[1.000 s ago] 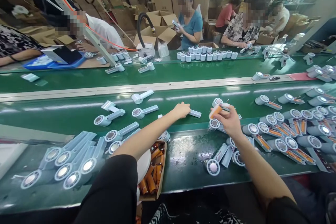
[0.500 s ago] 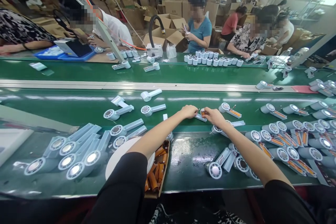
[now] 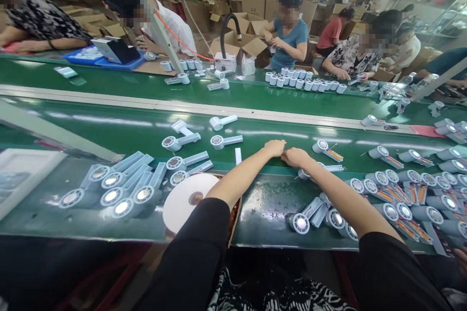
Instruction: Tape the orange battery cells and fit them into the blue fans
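Over the green belt, my left hand and my right hand meet almost fingertip to fingertip. Both are closed, and whatever is between their fingers is hidden behind them. Just right of my right hand lies a pale blue handheld fan body with an orange battery in its open handle. Another fan body is partly covered by my right forearm. Beneath my left forearm, a white roll sits against a cardboard box of orange batteries, mostly covered by the sleeve.
Fan bodies lie in a cluster at left, and several more with orange batteries crowd the right. A slanted metal post crosses the left side. Beyond the pale divider, co-workers sit along a second belt.
The view has shifted, so the scene sits further right at the left side. My hands have come closer together; the orange battery by my right fingers and the handle below are now hidden.
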Motion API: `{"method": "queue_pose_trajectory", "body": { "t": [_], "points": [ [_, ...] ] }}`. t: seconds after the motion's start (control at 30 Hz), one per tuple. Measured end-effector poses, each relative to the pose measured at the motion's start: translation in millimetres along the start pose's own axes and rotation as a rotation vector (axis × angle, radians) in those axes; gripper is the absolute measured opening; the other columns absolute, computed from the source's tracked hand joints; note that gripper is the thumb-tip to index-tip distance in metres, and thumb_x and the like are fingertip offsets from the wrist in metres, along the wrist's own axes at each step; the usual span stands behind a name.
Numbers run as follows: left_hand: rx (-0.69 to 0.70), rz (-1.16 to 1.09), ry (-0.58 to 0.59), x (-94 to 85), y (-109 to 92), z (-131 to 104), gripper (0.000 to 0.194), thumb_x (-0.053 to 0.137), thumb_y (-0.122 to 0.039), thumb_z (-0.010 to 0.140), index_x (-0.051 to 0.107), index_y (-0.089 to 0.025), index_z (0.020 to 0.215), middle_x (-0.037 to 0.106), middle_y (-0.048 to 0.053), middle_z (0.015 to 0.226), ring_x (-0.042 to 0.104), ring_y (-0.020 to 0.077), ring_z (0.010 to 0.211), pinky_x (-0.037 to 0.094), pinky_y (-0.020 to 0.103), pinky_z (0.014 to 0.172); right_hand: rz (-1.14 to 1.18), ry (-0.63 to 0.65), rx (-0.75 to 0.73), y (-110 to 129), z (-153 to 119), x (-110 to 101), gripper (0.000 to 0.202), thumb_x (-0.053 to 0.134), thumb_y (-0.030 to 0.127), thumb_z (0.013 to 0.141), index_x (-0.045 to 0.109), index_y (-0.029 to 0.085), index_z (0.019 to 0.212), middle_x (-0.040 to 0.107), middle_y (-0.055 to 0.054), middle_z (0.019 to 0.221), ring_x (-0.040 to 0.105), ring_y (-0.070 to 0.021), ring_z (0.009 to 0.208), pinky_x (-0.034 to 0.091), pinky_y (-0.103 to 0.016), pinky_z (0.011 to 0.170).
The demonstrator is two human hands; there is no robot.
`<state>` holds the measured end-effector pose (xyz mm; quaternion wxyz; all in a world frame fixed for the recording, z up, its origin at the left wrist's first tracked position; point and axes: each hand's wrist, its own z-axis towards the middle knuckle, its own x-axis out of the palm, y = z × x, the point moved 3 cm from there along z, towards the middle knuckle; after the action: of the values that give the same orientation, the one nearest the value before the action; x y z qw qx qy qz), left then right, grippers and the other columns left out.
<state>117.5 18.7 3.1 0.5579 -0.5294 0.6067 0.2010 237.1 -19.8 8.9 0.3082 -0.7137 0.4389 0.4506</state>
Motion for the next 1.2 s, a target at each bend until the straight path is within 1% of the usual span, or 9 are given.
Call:
{"method": "queue_pose_trajectory", "body": {
  "t": [0.13, 0.27, 0.33, 0.47, 0.73, 0.83, 0.93, 1.03, 1.2],
  "points": [
    [0.065, -0.007, -0.066, -6.6, 18, -29, 0.045, 0.047, -0.035, 0.108, 0.049, -0.024, 0.152, 0.053, 0.013, 0.156, 0.061, 0.0266, 0.131, 0.052, 0.04, 0.107, -0.03, 0.004, -0.076, -4, 2, -9, 0.03, 0.055, 0.018, 0.1, 0.077, 0.018, 0.121, 0.074, -0.016, 0.13, 0.069, -0.028, 0.123, 0.051, -0.032, 0.1],
    [0.134, 0.046, -0.106, -11.6, 19, -46, 0.07, 0.073, -0.034, 0.093, 0.044, -0.028, 0.156, 0.041, 0.009, 0.168, 0.041, 0.029, 0.152, 0.041, 0.038, 0.12, -0.051, -0.02, -0.071, 1, 0, -16, 0.029, 0.055, 0.017, 0.099, 0.078, 0.015, 0.116, 0.076, -0.019, 0.125, 0.071, -0.0302, 0.119, 0.053, -0.034, 0.098],
    [0.14, 0.081, -0.091, -13.5, 13, -42, 0.071, 0.081, -0.028, 0.086, 0.052, -0.026, 0.151, 0.049, 0.011, 0.163, 0.045, 0.0295, 0.15, 0.042, 0.038, 0.12, -0.056, -0.03, -0.066, 11, 0, -19, 0.032, 0.053, 0.021, 0.102, 0.076, 0.015, 0.123, 0.077, -0.018, 0.124, 0.072, -0.0294, 0.118, 0.053, -0.033, 0.097],
    [0.098, 0.153, -0.015, -13.3, 6, -25, 0.034, 0.078, -0.025, 0.09, 0.073, -0.018, 0.123, 0.072, 0.014, 0.129, 0.066, 0.0309, 0.124, 0.054, 0.047, 0.106, -0.08, -0.033, -0.038, 29, 2, -19, 0.037, 0.054, 0.03, 0.104, 0.071, 0.015, 0.133, 0.077, -0.019, 0.123, 0.073, -0.0302, 0.116, 0.054, -0.032, 0.094],
    [0.141, 0.193, -0.006, -3.2, 6, -15, 0.025, 0.07, -0.021, 0.092, 0.078, -0.02, 0.115, 0.073, 0.015, 0.129, 0.068, 0.0324, 0.124, 0.055, 0.041, 0.102, -0.097, -0.048, -0.018, 11, 6, -15, 0.036, 0.054, 0.039, 0.104, 0.08, 0.016, 0.115, 0.08, -0.019, 0.108, 0.076, -0.0314, 0.104, 0.055, -0.033, 0.086],
    [0.162, 0.184, -0.012, -0.4, 6, -8, 0.032, 0.062, -0.02, 0.096, 0.074, -0.022, 0.125, 0.071, 0.014, 0.133, 0.067, 0.0308, 0.126, 0.055, 0.04, 0.102, -0.055, -0.069, -0.015, -6, -2, -9, 0.033, 0.052, 0.038, 0.105, 0.081, 0.023, 0.112, 0.083, -0.011, 0.103, 0.077, -0.0262, 0.096, 0.054, -0.029, 0.08],
    [0.172, 0.172, -0.027, 3.2, 5, -1, 0.05, 0.059, -0.019, 0.097, 0.058, -0.023, 0.147, 0.071, 0.015, 0.134, 0.067, 0.0305, 0.125, 0.055, 0.042, 0.101, 0.018, -0.113, 0.017, -20, -12, 0, 0.032, 0.051, 0.033, 0.106, 0.076, 0.028, 0.126, 0.083, -0.004, 0.109, 0.077, -0.0205, 0.091, 0.053, -0.026, 0.077],
    [0.159, 0.164, -0.036, 7.1, 3, 3, 0.061, 0.056, -0.019, 0.099, 0.043, -0.02, 0.159, 0.072, 0.018, 0.13, 0.068, 0.0316, 0.122, 0.055, 0.043, 0.099, 0.058, -0.156, 0.047, -22, -17, 6, 0.033, 0.05, 0.036, 0.107, 0.074, 0.027, 0.127, 0.082, -0.005, 0.112, 0.077, -0.0221, 0.095, 0.051, -0.026, 0.076],
    [0.144, 0.152, -0.043, 7.5, -4, 5, 0.048, 0.055, -0.029, 0.102, 0.055, -0.018, 0.149, 0.072, 0.019, 0.13, 0.068, 0.0319, 0.121, 0.055, 0.042, 0.1, 0.025, -0.152, 0.047, -8, -12, 8, 0.036, 0.05, 0.041, 0.107, 0.078, 0.021, 0.116, 0.082, -0.013, 0.105, 0.076, -0.0279, 0.096, 0.049, -0.03, 0.077]
  ]
}}
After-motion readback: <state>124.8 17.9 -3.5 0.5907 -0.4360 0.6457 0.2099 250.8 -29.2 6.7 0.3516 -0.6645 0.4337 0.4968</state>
